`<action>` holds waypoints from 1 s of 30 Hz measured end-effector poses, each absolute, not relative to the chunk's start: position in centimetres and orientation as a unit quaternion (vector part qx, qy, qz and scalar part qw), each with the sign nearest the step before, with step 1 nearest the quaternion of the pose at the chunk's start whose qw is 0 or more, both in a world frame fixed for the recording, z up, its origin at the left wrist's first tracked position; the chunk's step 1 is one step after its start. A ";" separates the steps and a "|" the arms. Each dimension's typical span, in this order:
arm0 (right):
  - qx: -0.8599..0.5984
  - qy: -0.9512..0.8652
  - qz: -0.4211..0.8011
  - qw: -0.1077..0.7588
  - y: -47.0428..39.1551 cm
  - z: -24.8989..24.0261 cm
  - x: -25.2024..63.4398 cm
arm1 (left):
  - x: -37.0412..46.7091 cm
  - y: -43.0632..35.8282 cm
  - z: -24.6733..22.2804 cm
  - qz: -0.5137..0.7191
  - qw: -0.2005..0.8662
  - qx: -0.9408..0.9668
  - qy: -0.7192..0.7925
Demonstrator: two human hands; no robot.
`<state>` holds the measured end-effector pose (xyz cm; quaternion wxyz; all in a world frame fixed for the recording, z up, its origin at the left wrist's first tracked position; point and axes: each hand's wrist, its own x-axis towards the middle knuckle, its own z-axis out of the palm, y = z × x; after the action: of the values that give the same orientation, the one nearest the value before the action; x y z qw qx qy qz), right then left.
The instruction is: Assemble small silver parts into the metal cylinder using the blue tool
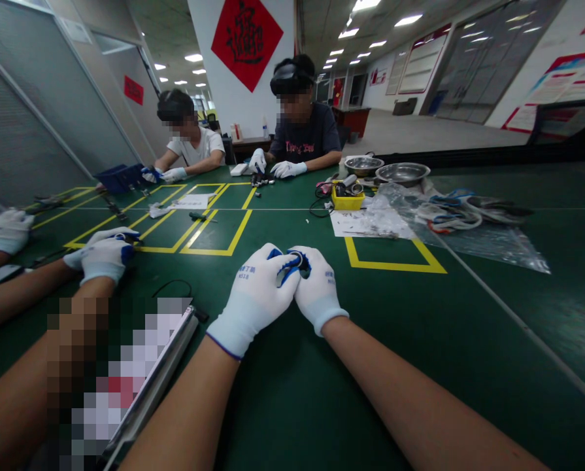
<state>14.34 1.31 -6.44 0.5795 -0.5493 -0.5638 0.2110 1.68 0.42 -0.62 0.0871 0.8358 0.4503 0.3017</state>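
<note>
In white work gloves with blue palms, my left hand (260,288) and my right hand (316,291) meet just above the green table (292,399). Between their closed fingertips sits a small dark part (300,260) with a pale, ring-like edge. Most of it is hidden by the gloves, so I cannot make out its exact kind. Both hands are shut on it. Past my right hand, a yellow tape outline (395,265) marks the tabletop.
A yellow bin (347,198) of parts, metal bowls (402,173) and a plastic bag (508,239) lie ahead right. Ahead left is a green-handled screwdriver (197,216). A co-worker's gloved hands (103,254) work at my left; two people sit opposite. A long metal-edged object (159,373) lies beside my left forearm.
</note>
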 end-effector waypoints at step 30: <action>-0.523 -0.586 0.208 0.583 1.0 -6.2 14.2 | 1.2 2.2 -1.3 0.481 0.378 0.648 0.453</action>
<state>14.23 1.03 -6.20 0.5832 -0.5234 -0.5855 0.2077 1.16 2.17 -1.27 0.3783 0.6484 0.4526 0.4813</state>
